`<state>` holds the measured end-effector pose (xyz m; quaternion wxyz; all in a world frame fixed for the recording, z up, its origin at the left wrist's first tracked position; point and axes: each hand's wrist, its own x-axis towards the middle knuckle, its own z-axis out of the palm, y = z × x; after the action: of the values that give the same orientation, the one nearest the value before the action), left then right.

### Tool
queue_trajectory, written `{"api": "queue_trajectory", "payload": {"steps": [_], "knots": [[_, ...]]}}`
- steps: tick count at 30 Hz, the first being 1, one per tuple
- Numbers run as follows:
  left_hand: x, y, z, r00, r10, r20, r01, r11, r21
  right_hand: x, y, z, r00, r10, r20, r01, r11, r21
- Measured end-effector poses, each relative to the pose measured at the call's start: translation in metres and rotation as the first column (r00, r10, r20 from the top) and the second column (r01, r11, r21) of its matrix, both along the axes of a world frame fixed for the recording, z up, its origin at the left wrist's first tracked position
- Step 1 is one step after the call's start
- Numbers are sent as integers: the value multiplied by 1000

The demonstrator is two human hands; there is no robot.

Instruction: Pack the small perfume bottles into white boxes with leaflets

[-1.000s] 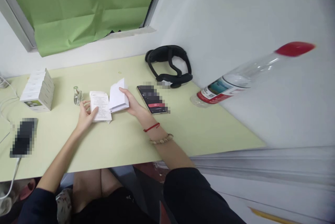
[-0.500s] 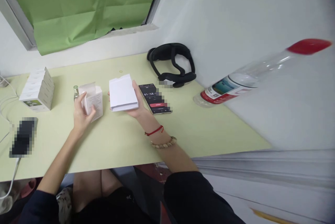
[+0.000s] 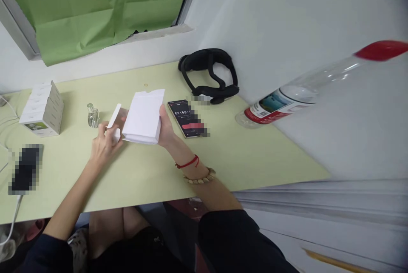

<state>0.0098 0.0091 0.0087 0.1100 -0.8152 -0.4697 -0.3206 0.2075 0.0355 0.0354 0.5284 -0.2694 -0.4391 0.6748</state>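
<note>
My left hand is closed on a small white carton, tilted over with its flaps out and partly hidden by the fingers. In my right hand is a larger plain white box, gripped along its right side; a notch shows in its far edge. The carton lies close against the box's left side, and I cannot tell whether they touch. Just beyond my left hand a small clear glass bottle with a pale green cap stands on the table.
Several white boxes stand in a row at the left, near a charging phone. A phone with a running timer lies right of my hand. Behind it are a black headset and a plastic bottle by the wall.
My left hand has turned the carton over and brought it rightward to the white box. My right hand has tilted the box and shifted it slightly left. The small bottle is now fully visible.
</note>
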Motion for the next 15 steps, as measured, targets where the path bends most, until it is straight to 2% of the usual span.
{"api": "queue_trajectory", "payload": {"steps": [5,9,12,15], "knots": [[6,2,-5,988,-149,37,145,985,90,-1,10,-12,982,-187,8,187,982,-3],[11,0,-4,985,-168,-47,174,965,199,-2,13,-24,929,-364,68,362,931,48],[13,-3,-3,985,-149,-83,162,969,188,-4,10,-26,868,-482,121,463,872,156],[15,-5,-3,986,-152,-74,162,977,138,-4,6,-23,815,-552,176,483,815,319]]}}
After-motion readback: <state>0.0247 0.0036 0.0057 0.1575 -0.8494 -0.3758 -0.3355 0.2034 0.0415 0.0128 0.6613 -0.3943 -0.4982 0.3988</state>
